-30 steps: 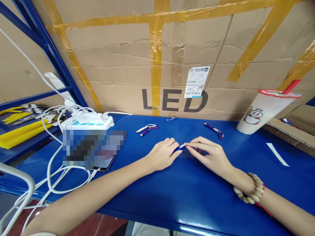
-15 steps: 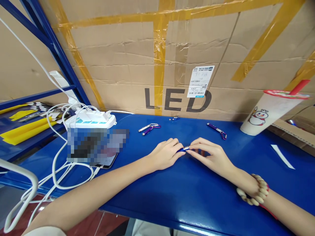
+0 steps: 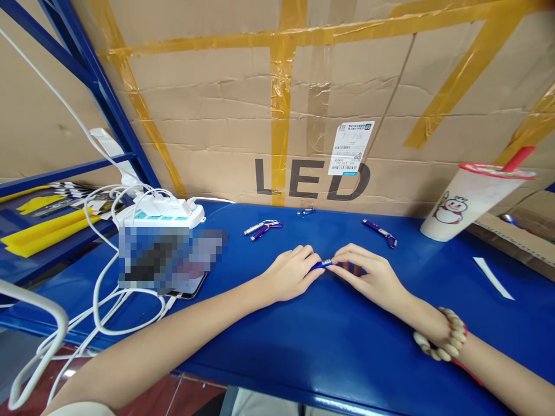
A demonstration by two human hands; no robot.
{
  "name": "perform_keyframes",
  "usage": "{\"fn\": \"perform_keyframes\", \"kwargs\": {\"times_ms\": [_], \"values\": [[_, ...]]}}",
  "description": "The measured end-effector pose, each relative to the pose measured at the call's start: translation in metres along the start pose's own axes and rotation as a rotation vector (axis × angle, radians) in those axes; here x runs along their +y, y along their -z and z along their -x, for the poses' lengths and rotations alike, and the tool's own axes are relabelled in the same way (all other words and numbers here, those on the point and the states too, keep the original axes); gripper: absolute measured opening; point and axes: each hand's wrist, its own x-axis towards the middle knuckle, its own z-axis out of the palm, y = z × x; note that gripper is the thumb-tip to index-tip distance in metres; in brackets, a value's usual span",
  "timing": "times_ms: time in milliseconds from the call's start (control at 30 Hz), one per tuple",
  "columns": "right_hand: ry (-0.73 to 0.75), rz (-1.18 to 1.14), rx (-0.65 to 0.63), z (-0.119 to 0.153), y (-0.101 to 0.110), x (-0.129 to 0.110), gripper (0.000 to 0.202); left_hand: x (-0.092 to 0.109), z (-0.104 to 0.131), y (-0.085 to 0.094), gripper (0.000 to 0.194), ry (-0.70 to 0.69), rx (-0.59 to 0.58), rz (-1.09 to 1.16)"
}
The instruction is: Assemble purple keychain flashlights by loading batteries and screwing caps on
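Just above the blue tabletop (image 3: 277,346), both hands meet on a small blue keychain flashlight (image 3: 324,264) with a pale printed patch. My left hand (image 3: 291,273) is closed around one end, hiding most of it. At the other end, the thumb and fingertips of my right hand (image 3: 368,270) pinch the tip. Farther back lie a silver and purple pair of keychain flashlights (image 3: 260,231) with clips. A purple keychain flashlight (image 3: 376,227) rests to the right. Small loose parts (image 3: 307,211) sit near the cardboard, too tiny to make out.
A large taped cardboard box (image 3: 208,133) stands behind the table. On the left are a white power strip (image 3: 184,216), looping white cables (image 3: 97,294) and a phone (image 3: 191,289), partly blurred. To the right are a drink cup (image 3: 468,199) and a white strip (image 3: 493,278).
The camera view has shifted slightly, so the cup and white strip appear a little farther left. Both hands keep their hold on the blue flashlight, with hardly any movement.
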Motion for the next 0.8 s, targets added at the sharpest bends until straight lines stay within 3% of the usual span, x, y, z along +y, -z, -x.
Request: {"fn": "perform_keyframes", "kwargs": {"times_ms": [367,800], "values": [[-0.095,0.17,0.099,-0.003,0.011,0.007,0.025,-0.002,-0.002,-0.002,0.028,0.106,0.034,0.027],[-0.13,0.243,-0.104,-0.002,0.007,0.012,0.015,-0.002,-0.005,0.001,0.028,0.183,-0.022,0.036]]}}
